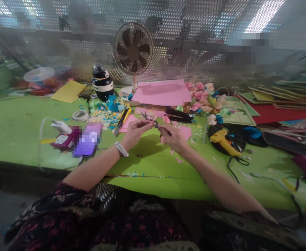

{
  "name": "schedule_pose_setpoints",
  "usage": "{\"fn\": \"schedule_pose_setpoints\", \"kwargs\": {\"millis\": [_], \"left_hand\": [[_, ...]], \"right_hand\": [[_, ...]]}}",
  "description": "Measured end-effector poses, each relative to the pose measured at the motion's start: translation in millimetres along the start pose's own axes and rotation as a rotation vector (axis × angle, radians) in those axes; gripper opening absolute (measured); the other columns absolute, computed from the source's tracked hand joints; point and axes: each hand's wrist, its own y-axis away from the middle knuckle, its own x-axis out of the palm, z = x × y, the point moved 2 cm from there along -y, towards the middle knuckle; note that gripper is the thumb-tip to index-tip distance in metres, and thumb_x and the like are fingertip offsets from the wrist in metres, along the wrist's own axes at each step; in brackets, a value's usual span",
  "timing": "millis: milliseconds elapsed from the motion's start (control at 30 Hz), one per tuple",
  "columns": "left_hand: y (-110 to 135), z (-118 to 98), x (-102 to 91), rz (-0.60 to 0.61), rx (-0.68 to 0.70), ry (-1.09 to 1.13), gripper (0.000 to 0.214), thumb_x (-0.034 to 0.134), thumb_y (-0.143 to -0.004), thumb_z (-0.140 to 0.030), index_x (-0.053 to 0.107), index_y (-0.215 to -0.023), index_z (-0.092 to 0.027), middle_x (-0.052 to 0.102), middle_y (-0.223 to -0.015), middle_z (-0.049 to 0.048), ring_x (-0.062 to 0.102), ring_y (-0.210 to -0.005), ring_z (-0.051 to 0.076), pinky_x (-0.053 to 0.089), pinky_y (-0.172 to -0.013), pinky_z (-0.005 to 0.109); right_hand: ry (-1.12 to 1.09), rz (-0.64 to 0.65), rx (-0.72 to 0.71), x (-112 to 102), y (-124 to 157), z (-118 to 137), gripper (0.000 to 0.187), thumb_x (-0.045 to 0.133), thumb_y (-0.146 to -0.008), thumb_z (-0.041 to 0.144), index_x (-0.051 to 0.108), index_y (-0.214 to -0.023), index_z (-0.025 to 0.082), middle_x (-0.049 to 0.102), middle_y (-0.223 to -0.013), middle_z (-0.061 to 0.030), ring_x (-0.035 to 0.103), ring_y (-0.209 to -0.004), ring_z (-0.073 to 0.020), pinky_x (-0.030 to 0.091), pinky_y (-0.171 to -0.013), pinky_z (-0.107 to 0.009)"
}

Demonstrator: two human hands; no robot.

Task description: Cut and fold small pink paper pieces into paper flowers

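Small scissors [144, 115] are held over the middle of the green table, blades spread and pointing away to the left. My right hand [173, 138] is closed at the handle end, with its fingers on the loops. My left hand [135, 133], a white band on its wrist, pinches close beside the scissors; what lies between its fingertips is too small to make out. Just beyond my hands are a black stapler [179, 115] and a small pink paper piece [166, 119]. A yellow-and-black box cutter [123, 119] lies left of them on pink paper.
Left are a phone [88, 140], a purple power strip [64, 138] and a tape roll [80, 115]. A fan [133, 52], a black bottle [103, 85], pink sheets [162, 92] and paper flowers [201, 96] stand behind. A yellow glue gun [225, 142] with its cord lies right.
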Motion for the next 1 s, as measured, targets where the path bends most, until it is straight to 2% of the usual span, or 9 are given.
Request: {"fn": "schedule_pose_setpoints", "kwargs": {"millis": [133,267,400,600,700,900,1000], "left_hand": [[0.1,0.5,0.4,0.001,0.005,-0.007,0.034,0.091,-0.058,-0.045,0.076,-0.072,-0.018,0.074,-0.074,0.0020,0.064,-0.071,0.012,0.053,-0.081,0.030],[-0.5,1.8,0.3,0.009,0.003,0.012,0.035,0.091,-0.058,-0.044,0.077,-0.076,-0.018,0.074,-0.078,0.0025,0.064,-0.072,0.012,0.053,-0.081,0.031],[-0.6,0.6,-0.6,0.000,0.008,0.009,0.032,0.091,-0.060,-0.042,0.073,-0.067,-0.017,0.071,-0.071,0.0008,0.062,-0.069,0.011,0.051,-0.079,0.030],[0.3,-0.7,0.0,0.022,0.000,0.027,0.034,0.091,-0.059,-0.043,0.076,-0.075,-0.017,0.074,-0.077,0.0028,0.065,-0.074,0.013,0.052,-0.084,0.032],[0.1,0.3,0.0,0.019,0.004,0.033,0.032,0.091,-0.060,-0.043,0.075,-0.071,-0.017,0.074,-0.076,0.0022,0.065,-0.072,0.012,0.053,-0.083,0.032],[-0.7,2.4,-0.3,0.017,-0.001,0.062,0.031,0.091,-0.060,-0.041,0.077,-0.076,-0.018,0.076,-0.082,0.0035,0.067,-0.074,0.013,0.054,-0.083,0.032],[-0.6,2.4,-0.9,0.012,0.007,0.066,0.030,0.092,-0.058,-0.040,0.076,-0.072,-0.018,0.075,-0.078,0.0021,0.066,-0.073,0.012,0.053,-0.081,0.030]], "right_hand": [[-0.054,0.006,-0.017,-0.7,-1.0,-1.1,0.043,0.046,-0.098,0.057,0.069,-0.102,0.021,0.065,-0.075,-0.0034,0.061,-0.059,-0.0148,0.050,-0.054,-0.028],[-0.100,0.068,0.023,1.0,-0.5,-1.3,0.044,0.044,-0.099,0.057,0.067,-0.103,0.020,0.062,-0.070,-0.0020,0.058,-0.054,-0.0137,0.048,-0.052,-0.027],[-0.029,0.031,0.007,2.0,0.1,1.0,0.040,0.057,-0.093,0.056,0.066,-0.106,0.019,0.068,-0.083,-0.0060,0.060,-0.061,-0.0151,0.049,-0.055,-0.028],[-0.139,0.084,0.123,3.1,0.3,-1.8,0.040,0.050,-0.096,0.057,0.063,-0.103,0.020,0.061,-0.066,0.0011,0.055,-0.045,-0.0116,0.045,-0.046,-0.025],[-0.177,0.110,0.110,3.0,-0.4,-1.2,0.039,0.051,-0.095,0.058,0.061,-0.098,0.020,0.061,-0.068,0.0015,0.053,-0.042,-0.0098,0.043,-0.043,-0.024],[-0.184,0.124,0.086,4.9,-0.5,2.0,0.037,0.050,-0.096,0.056,0.057,-0.090,0.020,0.059,-0.067,0.0020,0.054,-0.043,-0.0091,0.043,-0.043,-0.023],[-0.153,0.111,0.061,5.9,0.2,2.7,0.035,0.051,-0.096,0.055,0.058,-0.093,0.020,0.060,-0.067,0.0020,0.056,-0.045,-0.0099,0.045,-0.045,-0.024]]}}
